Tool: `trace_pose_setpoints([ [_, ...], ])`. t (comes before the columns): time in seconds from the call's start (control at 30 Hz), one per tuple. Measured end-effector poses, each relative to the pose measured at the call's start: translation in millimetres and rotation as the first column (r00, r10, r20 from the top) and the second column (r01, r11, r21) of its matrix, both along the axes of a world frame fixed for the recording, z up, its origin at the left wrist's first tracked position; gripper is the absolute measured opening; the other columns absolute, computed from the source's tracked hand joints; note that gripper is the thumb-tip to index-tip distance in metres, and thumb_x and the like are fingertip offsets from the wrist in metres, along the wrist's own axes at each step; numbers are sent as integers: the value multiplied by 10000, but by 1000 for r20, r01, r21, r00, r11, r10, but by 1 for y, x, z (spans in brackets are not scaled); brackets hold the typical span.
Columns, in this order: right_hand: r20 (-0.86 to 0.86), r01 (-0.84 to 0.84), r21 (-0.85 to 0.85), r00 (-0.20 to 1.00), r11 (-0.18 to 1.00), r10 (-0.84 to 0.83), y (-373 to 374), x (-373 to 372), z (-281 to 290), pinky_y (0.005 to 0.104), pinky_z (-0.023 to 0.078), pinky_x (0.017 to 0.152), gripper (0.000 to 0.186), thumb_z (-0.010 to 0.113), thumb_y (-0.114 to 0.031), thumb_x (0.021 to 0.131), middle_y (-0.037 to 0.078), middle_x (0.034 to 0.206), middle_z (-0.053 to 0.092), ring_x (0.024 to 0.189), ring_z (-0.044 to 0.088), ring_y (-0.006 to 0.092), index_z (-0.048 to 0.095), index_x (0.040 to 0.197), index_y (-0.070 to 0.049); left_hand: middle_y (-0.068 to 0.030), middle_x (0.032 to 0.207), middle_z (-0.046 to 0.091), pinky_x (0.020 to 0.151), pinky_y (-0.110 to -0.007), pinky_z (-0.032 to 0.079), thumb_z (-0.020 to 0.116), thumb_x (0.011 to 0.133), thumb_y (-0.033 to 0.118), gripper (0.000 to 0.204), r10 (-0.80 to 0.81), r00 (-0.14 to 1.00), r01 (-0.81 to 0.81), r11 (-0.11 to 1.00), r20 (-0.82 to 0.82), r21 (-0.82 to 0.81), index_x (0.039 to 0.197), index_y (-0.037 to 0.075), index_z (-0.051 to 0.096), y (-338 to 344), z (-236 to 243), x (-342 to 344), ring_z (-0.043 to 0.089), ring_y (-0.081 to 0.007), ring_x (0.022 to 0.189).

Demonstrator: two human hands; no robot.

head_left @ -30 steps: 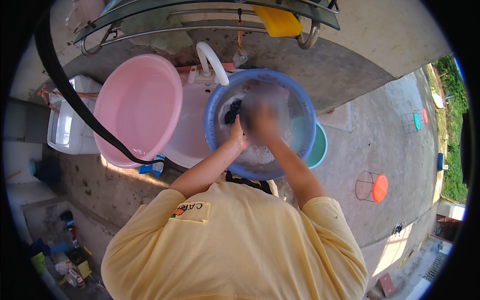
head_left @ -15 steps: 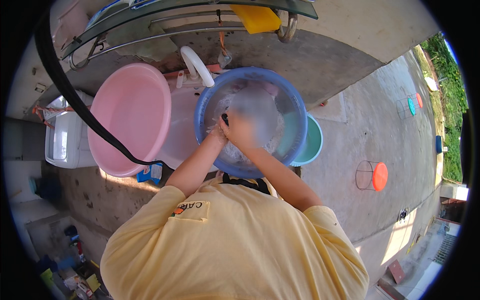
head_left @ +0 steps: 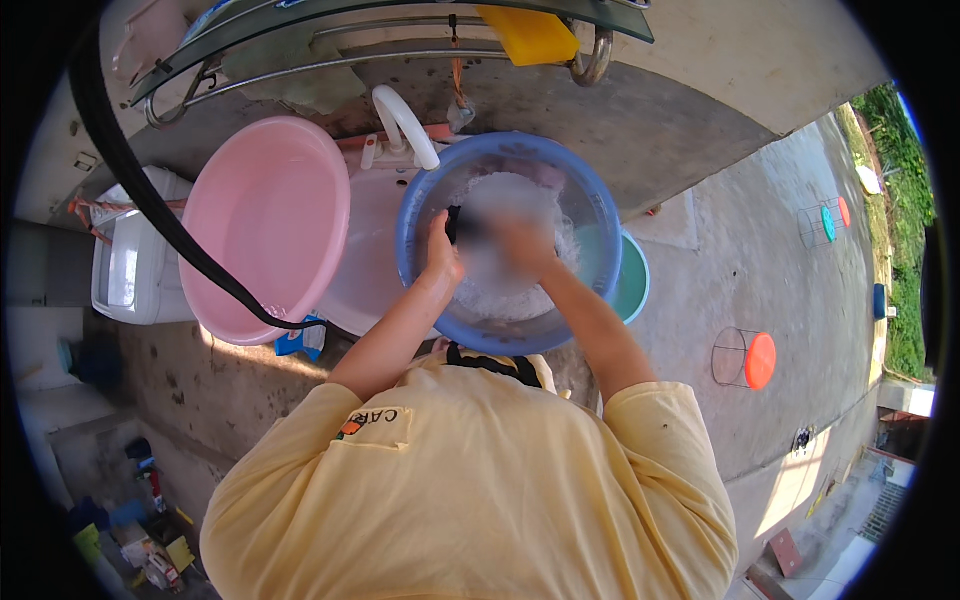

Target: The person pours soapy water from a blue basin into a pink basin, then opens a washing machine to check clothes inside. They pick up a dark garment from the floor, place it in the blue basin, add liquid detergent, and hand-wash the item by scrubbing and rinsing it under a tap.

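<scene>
A blue basin holds soapy water with white foam across it. Over the water, my left hand is closed around a small black item that looks like wet cloth; its exact kind is smeared. My right hand is to the right of it, above the foam, with its fingers blurred. Dark material stretches from the left hand toward the right one, but whether the right fingers grip it is not visible. A pinkish patch shows near the basin's far rim.
Left of the blue basin stands a pink basin, with a white faucet behind the sink. A turquoise basin sits under the blue one's right side. Overhead runs a glass shelf. Red-topped wire stools stand farther right.
My hands, close together before, are now apart; the right one has shifted to the right. More of the black item shows at the left hand. The view has shifted slightly.
</scene>
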State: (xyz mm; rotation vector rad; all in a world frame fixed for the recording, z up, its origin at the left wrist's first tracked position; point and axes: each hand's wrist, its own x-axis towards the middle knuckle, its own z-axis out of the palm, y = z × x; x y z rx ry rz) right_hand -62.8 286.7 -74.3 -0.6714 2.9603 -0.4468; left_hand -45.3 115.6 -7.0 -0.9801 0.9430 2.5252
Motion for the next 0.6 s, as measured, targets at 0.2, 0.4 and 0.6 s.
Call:
trace_pose_setpoints([
  [0.2, -15, 53, 67, 999, 996, -52, -56, 26, 46, 507, 439, 830, 571, 568, -223, 789, 161, 1243, 443, 1159, 408, 371, 372, 1324, -176, -64, 1078, 563, 878, -446, 419, 497, 864, 498, 471, 8, 979, 3, 999, 204, -50, 1159, 131, 477, 18, -64, 8, 531, -266, 996],
  [0.4, 141, 207, -548, 978, 810, -154, -68, 40, 75, 479, 477, 694, 273, 552, -213, 803, 208, 864, 609, 781, 591, 409, 530, 1046, -92, -176, 1003, 556, 840, -449, 474, 529, 867, 331, 376, -198, 978, 189, 973, 62, 135, 1052, 8, 478, 0, -8, -15, 575, -325, 910],
  [0.6, -59, 113, -422, 987, 899, -152, -78, 44, 117, 447, 474, 577, 192, 527, -243, 838, 163, 690, 616, 636, 610, 346, 569, 833, -56, -99, 995, 591, 813, -357, 483, 414, 931, 289, 276, -411, 772, 292, 907, -485, -304, 1041, 58, 517, 2, -25, 1, 592, -233, 909],
])
